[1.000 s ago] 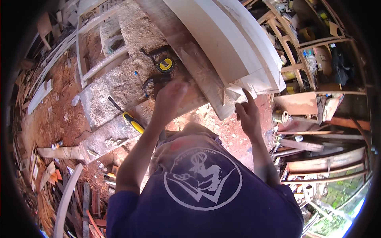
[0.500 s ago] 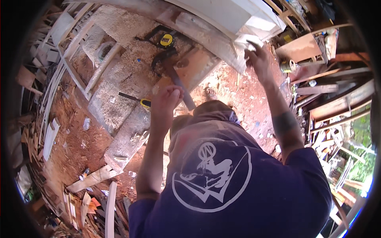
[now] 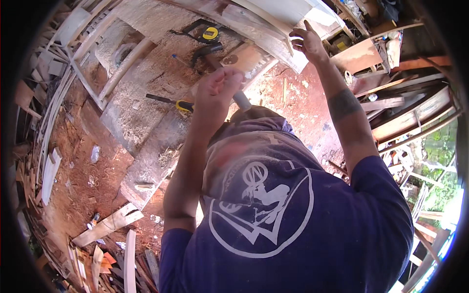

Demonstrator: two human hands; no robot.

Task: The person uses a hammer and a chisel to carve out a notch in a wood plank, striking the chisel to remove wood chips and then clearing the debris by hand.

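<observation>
My left hand (image 3: 220, 88) is raised over the workbench with its fingers curled in. Whatever they may hold is hidden. Beneath it lies a claw hammer (image 3: 211, 50), its handle partly covered by the hand. My right hand (image 3: 311, 45) reaches out beside the end of a pale wooden piece (image 3: 295, 59), fingers apart and holding nothing visible; I cannot tell whether it touches the wood. Left of my left wrist rests a tool with a yellow-and-black handle (image 3: 184, 105) and a dark, flat blade. A yellow tape measure (image 3: 210, 33) sits beyond the hammer.
Sawdust covers the bench (image 3: 146, 117). A wooden frame (image 3: 124, 71) stands at the left, and a large white panel (image 3: 278, 10) at the far side. Scrap wood (image 3: 107, 227) lies on the reddish dirt floor (image 3: 80, 171). Boards (image 3: 361, 56) are stacked at the right.
My left hand has lifted and turned, showing more of its palm. My right hand has moved slightly up and left, its fingers spreading. The whole view has shifted a little.
</observation>
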